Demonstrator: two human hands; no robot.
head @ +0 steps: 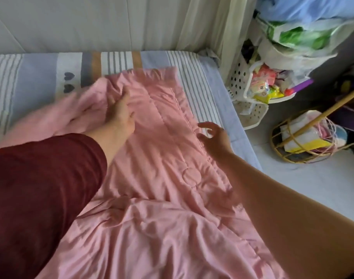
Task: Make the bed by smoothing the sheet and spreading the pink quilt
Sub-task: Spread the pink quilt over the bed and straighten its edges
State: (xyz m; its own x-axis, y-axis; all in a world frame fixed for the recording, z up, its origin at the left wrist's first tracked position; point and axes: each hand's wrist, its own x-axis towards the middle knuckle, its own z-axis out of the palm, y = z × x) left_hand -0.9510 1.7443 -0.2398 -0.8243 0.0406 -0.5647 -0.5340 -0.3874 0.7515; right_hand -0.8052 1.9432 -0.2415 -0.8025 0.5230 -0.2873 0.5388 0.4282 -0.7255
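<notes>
The pink quilt (pixel 162 178) lies rumpled over the near and middle part of the bed, its ruffled end reaching toward the far right corner. The striped sheet (pixel 31 77) shows bare at the back and along the right edge. My left hand (pixel 119 113), with a dark red sleeve behind it, grips a bunched fold of the quilt near its far left part. My right hand (pixel 214 137) hovers with fingers spread just over the quilt's stitched right border, holding nothing.
A padded pale wall (pixel 91 23) and a curtain (pixel 208 23) bound the bed at the back. To the right stand white perforated baskets (pixel 240 77) with packets, stacked bags (pixel 296 33), a gold wire basket (pixel 304 141) and a wooden stick (pixel 322 111) on a pale floor.
</notes>
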